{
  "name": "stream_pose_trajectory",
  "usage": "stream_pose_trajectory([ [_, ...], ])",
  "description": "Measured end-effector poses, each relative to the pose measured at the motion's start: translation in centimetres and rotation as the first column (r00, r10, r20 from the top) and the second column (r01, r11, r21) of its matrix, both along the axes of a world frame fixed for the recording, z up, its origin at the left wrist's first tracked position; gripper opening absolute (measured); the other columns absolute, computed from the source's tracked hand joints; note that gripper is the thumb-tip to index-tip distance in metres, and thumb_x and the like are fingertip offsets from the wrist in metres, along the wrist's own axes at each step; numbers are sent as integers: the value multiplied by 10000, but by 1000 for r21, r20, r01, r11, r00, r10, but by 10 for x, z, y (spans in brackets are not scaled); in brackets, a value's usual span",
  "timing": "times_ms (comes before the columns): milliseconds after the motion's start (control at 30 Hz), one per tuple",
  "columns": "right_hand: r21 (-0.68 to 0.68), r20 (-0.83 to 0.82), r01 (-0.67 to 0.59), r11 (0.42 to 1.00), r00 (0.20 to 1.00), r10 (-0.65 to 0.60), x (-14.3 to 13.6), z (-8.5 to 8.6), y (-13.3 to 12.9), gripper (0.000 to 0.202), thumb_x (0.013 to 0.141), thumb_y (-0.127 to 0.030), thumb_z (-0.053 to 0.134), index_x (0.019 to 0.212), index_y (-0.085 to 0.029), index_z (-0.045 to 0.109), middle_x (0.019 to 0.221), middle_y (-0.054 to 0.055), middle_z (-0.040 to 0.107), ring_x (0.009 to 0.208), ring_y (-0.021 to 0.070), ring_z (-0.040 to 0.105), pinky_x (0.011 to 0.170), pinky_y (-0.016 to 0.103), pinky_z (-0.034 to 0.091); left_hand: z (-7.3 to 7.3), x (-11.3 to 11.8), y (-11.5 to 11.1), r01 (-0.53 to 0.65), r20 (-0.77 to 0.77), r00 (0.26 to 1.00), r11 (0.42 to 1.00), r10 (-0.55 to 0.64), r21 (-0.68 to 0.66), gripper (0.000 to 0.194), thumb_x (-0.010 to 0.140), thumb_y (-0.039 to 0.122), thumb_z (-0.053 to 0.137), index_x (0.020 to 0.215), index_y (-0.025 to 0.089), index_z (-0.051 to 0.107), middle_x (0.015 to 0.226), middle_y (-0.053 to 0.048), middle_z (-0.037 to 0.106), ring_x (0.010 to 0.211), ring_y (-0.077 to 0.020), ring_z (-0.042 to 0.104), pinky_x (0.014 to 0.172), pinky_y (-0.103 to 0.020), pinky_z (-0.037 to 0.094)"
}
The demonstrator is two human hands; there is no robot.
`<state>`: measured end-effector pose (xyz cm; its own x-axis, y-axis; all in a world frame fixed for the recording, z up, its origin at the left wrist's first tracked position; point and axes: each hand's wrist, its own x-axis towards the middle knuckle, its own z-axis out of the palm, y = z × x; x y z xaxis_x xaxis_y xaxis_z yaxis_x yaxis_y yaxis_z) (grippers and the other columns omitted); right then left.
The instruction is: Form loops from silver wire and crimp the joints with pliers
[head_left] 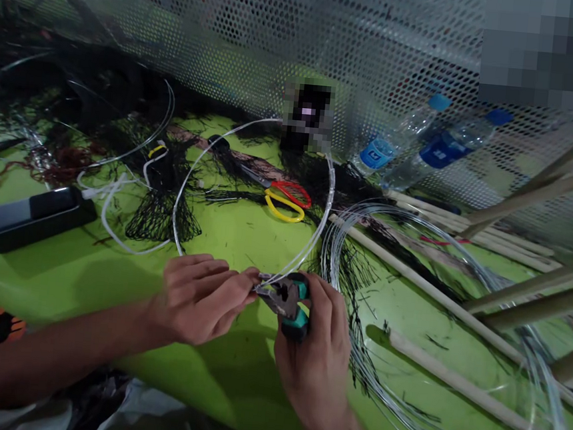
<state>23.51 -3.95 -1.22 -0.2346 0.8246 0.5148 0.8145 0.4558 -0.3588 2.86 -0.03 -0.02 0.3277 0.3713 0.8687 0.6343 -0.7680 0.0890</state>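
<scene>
A hoop of silvery wire (185, 186) stands up from my hands over the green table. My left hand (206, 298) is closed on the wire near the bottom of the hoop, its fingers wrapped and pinched. Pliers (284, 296) with green and black handles sit in my right hand (320, 345), fingers closed round the grips. Their jaws point left, touching the wire ends just beside my left fingertips. Whether the jaws bite the wire is too small to tell. Behind the hoop lie scissors (287, 202) with one red and one yellow handle.
A large coil of wire (336, 246) and wooden sticks (426, 281) lie to the right. Two water bottles (378, 153) lean on the perforated metal panel (241, 50). Black netting (163, 214), white cord (108, 216) and a dark grey box-like object (26, 212) are on the left.
</scene>
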Motion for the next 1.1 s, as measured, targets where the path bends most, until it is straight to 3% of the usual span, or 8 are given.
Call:
stream_pose_trajectory([
  [300, 85, 99, 55, 995, 993, -63, -2, -3, -2, 517, 861, -116, 498, 1378, -132, 481, 1149, 158, 630, 1077, 282, 612, 810, 375, 593, 8, -1, 0, -11, -46, 999, 999, 13, 43, 112, 997, 160, 581, 953, 96, 662, 584, 8, 693, 440, -113, 591, 419, -298, 394],
  [433, 71, 137, 83, 994, 986, -92, -4, -6, -4, 515, 847, -110, 497, 1361, -134, 474, 1113, 156, 651, 1055, 273, 642, 695, 326, 591, 7, -2, 0, -28, -45, 999, 998, 31, 53, 72, 977, 158, 616, 1009, 113, 662, 588, 18, 682, 453, -114, 584, 428, -302, 392],
  [633, -21, 142, 92, 996, 986, -88, -9, -6, -9, 466, 814, -122, 493, 1278, -163, 482, 965, 114, 692, 768, 228, 680, 443, 257, 461, -2, -7, 5, -88, -88, 991, 989, 99, 122, 96, 981, 167, 604, 1042, 117, 659, 611, 29, 688, 471, -100, 583, 441, -270, 369],
  [733, -92, 130, 87, 992, 989, -75, -10, -7, -9, 456, 837, -134, 498, 1291, -152, 479, 921, 103, 712, 686, 229, 683, 446, 281, 449, -3, -9, 9, -107, -132, 983, 983, 127, 149, 141, 950, 147, 648, 1076, 84, 660, 611, 15, 689, 458, -103, 563, 446, -283, 349],
  [867, -207, 36, 51, 977, 998, -44, -9, -6, 1, 288, 956, -237, 498, 1229, -159, 547, 926, 105, 738, 669, 236, 697, 511, 310, 479, -3, -6, 14, -177, -178, 967, 982, 185, 59, 121, 974, 169, 622, 1059, 92, 659, 572, 30, 654, 446, -108, 561, 468, -294, 341],
  [967, -388, -85, 20, 921, 995, -58, 1, 1, 9, 272, 1011, -359, 502, 1194, -179, 591, 909, 89, 738, 642, 214, 674, 545, 315, 498, -3, -5, 18, -205, -132, 972, 976, 195, -69, 121, 1010, 188, 576, 1086, 135, 654, 572, 48, 657, 470, -105, 599, 498, -270, 361],
  [1100, -699, -286, -144, 700, 954, -90, 22, 12, 14, 348, 1019, -490, 505, 1149, -184, 608, 811, 51, 707, 604, 173, 620, 540, 292, 534, -2, -11, 23, -160, -19, 986, 923, 164, -349, 199, 1063, 262, 490, 1171, 167, 626, 522, 93, 580, 411, -82, 518, 490, -230, 312],
])
